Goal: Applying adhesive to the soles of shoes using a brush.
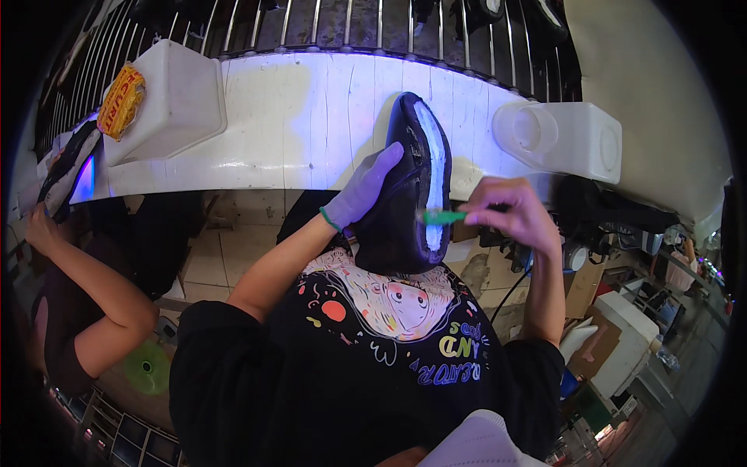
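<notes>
The gloved left grip [363,187] holds a black shoe [395,214] over the white surface's [299,128] near edge; the right grip [510,210] pinches a green tool [443,218], perhaps a brush. White plastic containers [601,142] flank the shoe.

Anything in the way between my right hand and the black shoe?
Only the green brush that the right hand holds, its far end over the pale strip of the black shoe. Nothing else visible stands between them.
</notes>
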Demonstrator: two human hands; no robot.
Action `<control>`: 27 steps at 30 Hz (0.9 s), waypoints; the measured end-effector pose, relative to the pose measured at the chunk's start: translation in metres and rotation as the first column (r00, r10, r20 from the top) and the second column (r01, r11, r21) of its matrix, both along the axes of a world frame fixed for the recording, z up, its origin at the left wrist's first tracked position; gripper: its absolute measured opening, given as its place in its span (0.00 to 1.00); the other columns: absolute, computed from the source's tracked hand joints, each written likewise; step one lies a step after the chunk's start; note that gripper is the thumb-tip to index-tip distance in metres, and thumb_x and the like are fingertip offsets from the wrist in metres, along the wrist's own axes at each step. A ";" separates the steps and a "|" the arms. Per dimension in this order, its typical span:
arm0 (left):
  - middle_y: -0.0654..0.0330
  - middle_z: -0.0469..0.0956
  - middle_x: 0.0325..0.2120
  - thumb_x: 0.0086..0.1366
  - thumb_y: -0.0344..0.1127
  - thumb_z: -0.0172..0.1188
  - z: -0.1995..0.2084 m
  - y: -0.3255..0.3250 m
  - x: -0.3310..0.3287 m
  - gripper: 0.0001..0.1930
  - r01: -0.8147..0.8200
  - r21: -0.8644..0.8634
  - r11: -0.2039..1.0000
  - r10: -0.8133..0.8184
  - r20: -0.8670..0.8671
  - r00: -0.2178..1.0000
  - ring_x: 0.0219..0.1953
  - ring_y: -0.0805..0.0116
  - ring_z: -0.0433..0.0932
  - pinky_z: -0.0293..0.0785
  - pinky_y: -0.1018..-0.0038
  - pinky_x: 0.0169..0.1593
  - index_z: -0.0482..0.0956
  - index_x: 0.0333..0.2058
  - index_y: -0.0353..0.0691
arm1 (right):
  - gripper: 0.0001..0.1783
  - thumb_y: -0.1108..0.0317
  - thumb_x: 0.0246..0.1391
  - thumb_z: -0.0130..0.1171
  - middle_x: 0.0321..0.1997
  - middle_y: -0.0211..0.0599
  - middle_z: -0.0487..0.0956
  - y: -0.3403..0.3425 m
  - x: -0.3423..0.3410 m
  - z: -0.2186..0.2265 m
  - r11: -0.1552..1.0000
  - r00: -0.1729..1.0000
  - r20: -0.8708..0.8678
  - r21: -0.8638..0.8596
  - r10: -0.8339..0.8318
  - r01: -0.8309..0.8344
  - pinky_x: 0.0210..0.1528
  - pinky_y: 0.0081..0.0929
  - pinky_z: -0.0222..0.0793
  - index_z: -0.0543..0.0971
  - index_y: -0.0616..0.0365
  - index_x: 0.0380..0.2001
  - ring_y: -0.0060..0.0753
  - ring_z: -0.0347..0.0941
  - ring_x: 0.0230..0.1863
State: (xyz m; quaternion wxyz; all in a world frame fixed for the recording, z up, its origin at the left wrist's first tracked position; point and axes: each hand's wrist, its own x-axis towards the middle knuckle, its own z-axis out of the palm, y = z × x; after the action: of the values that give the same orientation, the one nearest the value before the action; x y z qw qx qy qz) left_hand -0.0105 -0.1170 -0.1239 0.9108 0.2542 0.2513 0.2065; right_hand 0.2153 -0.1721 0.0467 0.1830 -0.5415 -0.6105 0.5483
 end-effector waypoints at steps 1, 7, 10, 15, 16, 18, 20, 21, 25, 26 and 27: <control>0.48 0.72 0.51 0.69 0.56 0.42 0.002 0.001 0.000 0.33 0.007 0.002 1.000 -0.007 -0.001 1.000 0.50 0.61 0.76 0.72 0.65 0.56 0.61 0.60 0.31 | 0.08 0.70 0.45 0.69 0.25 0.32 0.77 -0.006 -0.002 0.002 1.000 1.000 -0.001 0.002 -0.007 0.007 0.33 0.23 0.67 0.82 0.63 0.26 0.23 0.73 0.29; 0.50 0.74 0.49 0.69 0.54 0.45 0.036 0.005 0.003 0.31 -0.031 0.057 0.998 0.036 -0.085 0.996 0.47 0.63 0.77 0.73 0.66 0.55 0.64 0.58 0.31 | 0.06 0.73 0.48 0.66 0.24 0.33 0.77 0.001 -0.002 -0.014 0.955 0.965 0.097 0.196 -0.245 0.223 0.31 0.21 0.65 0.81 0.66 0.26 0.21 0.70 0.28; 0.59 0.78 0.40 0.68 0.54 0.49 0.045 0.007 0.002 0.27 -0.055 0.011 0.998 0.056 -0.157 0.986 0.39 0.75 0.76 0.72 0.76 0.49 0.73 0.49 0.32 | 0.06 0.73 0.49 0.65 0.24 0.32 0.76 0.010 -0.005 -0.012 0.936 0.934 0.163 0.208 -0.319 0.284 0.31 0.22 0.63 0.81 0.66 0.28 0.19 0.68 0.27; 0.62 0.77 0.37 0.67 0.53 0.52 0.038 0.019 -0.004 0.25 -0.143 0.014 0.990 0.144 -0.107 0.984 0.37 0.77 0.76 0.73 0.77 0.46 0.74 0.46 0.33 | 0.07 0.73 0.45 0.68 0.25 0.36 0.79 -0.006 -0.007 0.016 0.987 0.997 0.069 0.154 -0.044 0.033 0.33 0.24 0.67 0.82 0.66 0.26 0.25 0.74 0.29; 0.62 0.77 0.37 0.67 0.53 0.52 0.040 0.021 -0.003 0.25 -0.139 0.018 0.990 0.140 -0.105 0.985 0.37 0.77 0.76 0.73 0.77 0.46 0.74 0.46 0.33 | 0.06 0.73 0.44 0.68 0.25 0.37 0.79 -0.011 -0.008 0.022 0.994 0.998 0.045 0.103 -0.044 0.039 0.34 0.25 0.68 0.82 0.65 0.26 0.29 0.74 0.29; 0.63 0.77 0.37 0.66 0.54 0.53 0.045 0.026 -0.002 0.26 -0.138 0.116 0.984 0.153 -0.135 0.979 0.37 0.77 0.75 0.73 0.78 0.45 0.75 0.45 0.33 | 0.06 0.71 0.46 0.67 0.24 0.35 0.78 -0.007 -0.006 0.021 0.985 0.999 0.031 0.169 -0.044 0.038 0.32 0.25 0.67 0.83 0.63 0.27 0.27 0.73 0.27; 0.63 0.77 0.37 0.66 0.54 0.53 0.058 0.033 -0.001 0.26 -0.118 0.158 0.980 0.147 -0.185 0.972 0.37 0.77 0.75 0.72 0.78 0.45 0.75 0.45 0.33 | 0.06 0.70 0.48 0.66 0.23 0.32 0.76 0.002 -0.004 0.011 0.949 0.991 0.049 0.295 -0.126 0.107 0.29 0.23 0.63 0.83 0.60 0.29 0.24 0.69 0.25; 0.63 0.77 0.36 0.66 0.54 0.53 0.063 0.036 0.001 0.26 -0.107 0.196 0.975 0.153 -0.236 0.960 0.37 0.77 0.75 0.72 0.77 0.46 0.75 0.45 0.33 | 0.06 0.69 0.49 0.66 0.24 0.32 0.77 0.009 -0.002 0.007 0.923 0.967 0.121 0.344 -0.222 0.169 0.28 0.22 0.61 0.82 0.61 0.28 0.22 0.67 0.25; 0.56 0.77 0.45 0.68 0.53 0.48 0.066 0.047 0.007 0.27 -0.121 0.262 0.957 0.173 -0.188 0.967 0.44 0.70 0.78 0.74 0.72 0.52 0.72 0.52 0.32 | 0.07 0.68 0.49 0.66 0.24 0.31 0.78 0.026 -0.002 0.009 0.904 0.938 0.138 0.341 -0.318 0.257 0.28 0.21 0.59 0.82 0.61 0.27 0.21 0.65 0.24; 0.56 0.77 0.45 0.68 0.53 0.48 0.070 0.049 0.007 0.27 -0.127 0.266 0.955 0.181 -0.185 0.966 0.44 0.70 0.78 0.74 0.72 0.52 0.72 0.52 0.32 | 0.07 0.68 0.48 0.67 0.24 0.31 0.78 0.024 -0.002 0.010 0.900 0.957 0.097 0.376 -0.274 0.220 0.28 0.22 0.58 0.82 0.61 0.27 0.21 0.65 0.24; 0.56 0.78 0.45 0.68 0.53 0.48 0.076 0.052 0.007 0.28 -0.123 0.231 0.965 0.162 -0.162 0.973 0.44 0.70 0.78 0.74 0.72 0.52 0.71 0.52 0.32 | 0.07 0.68 0.48 0.67 0.24 0.31 0.78 0.022 -0.001 0.014 0.900 0.958 0.098 0.381 -0.268 0.213 0.28 0.22 0.58 0.82 0.61 0.27 0.21 0.65 0.24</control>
State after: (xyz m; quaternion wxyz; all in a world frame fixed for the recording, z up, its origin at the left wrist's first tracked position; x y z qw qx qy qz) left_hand -0.0037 -0.0654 -0.0479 0.8336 0.3518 0.3257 0.2743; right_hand 0.2138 -0.1501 0.0606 0.3015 -0.6083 -0.6420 0.3562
